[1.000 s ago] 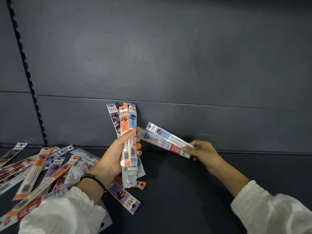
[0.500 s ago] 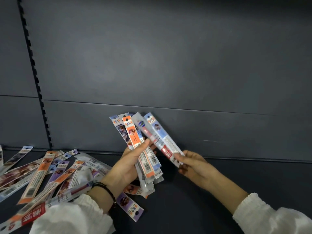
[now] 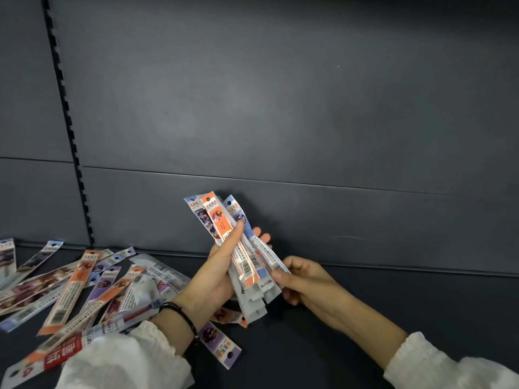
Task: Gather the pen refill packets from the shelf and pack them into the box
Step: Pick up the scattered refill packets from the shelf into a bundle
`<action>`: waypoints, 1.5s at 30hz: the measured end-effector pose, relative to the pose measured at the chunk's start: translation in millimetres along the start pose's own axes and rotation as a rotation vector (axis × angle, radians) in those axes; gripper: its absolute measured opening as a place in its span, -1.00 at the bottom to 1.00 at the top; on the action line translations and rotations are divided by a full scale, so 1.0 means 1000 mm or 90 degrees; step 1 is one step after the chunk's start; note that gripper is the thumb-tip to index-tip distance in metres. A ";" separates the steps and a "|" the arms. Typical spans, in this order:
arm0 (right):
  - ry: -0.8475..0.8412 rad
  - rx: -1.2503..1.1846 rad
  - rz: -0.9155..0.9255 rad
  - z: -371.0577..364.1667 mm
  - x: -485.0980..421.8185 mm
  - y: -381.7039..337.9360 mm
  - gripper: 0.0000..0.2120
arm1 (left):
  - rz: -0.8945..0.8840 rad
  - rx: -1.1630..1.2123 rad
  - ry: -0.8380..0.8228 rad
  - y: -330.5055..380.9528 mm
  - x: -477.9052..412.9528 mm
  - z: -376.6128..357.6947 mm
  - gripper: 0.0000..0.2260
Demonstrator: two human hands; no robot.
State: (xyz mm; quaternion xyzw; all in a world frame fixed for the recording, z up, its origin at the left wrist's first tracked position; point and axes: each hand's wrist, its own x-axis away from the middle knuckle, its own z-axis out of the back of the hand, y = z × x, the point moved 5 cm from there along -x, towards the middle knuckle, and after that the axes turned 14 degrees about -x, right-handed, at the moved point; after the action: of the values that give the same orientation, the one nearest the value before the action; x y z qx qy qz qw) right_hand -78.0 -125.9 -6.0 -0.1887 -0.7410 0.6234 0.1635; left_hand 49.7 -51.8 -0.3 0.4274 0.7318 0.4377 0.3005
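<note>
My left hand (image 3: 216, 272) grips a bundle of several long pen refill packets (image 3: 222, 220), orange, blue and grey, held upright and tilted left over the dark shelf (image 3: 337, 318). Its thumb lies across the orange packet. My right hand (image 3: 306, 279) pinches the lower right edge of the same bundle, thumb on the front. More loose packets (image 3: 75, 282) lie scattered on the shelf to the left, and a purple packet (image 3: 220, 345) lies under my left wrist. No box is in view.
The shelf's dark back panel (image 3: 280, 108) rises right behind the hands. A slotted upright rail (image 3: 70, 130) runs down the panel at the left. The shelf surface to the right of my hands is bare.
My right hand has brought its two packets against the bundle in my left hand, so both hands now hold one stack. The view has shifted slightly right.
</note>
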 end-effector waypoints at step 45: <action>0.232 0.446 -0.001 -0.164 -0.099 0.032 -0.84 | 0.091 -0.028 -0.030 0.111 0.065 0.223 -0.88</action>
State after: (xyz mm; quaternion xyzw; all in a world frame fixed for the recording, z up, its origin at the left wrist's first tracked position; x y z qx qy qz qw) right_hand 89.2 -27.5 -10.3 -0.2283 -0.4425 0.7946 0.3474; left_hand 242.1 119.2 -1.9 0.4822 0.6821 0.4638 0.2952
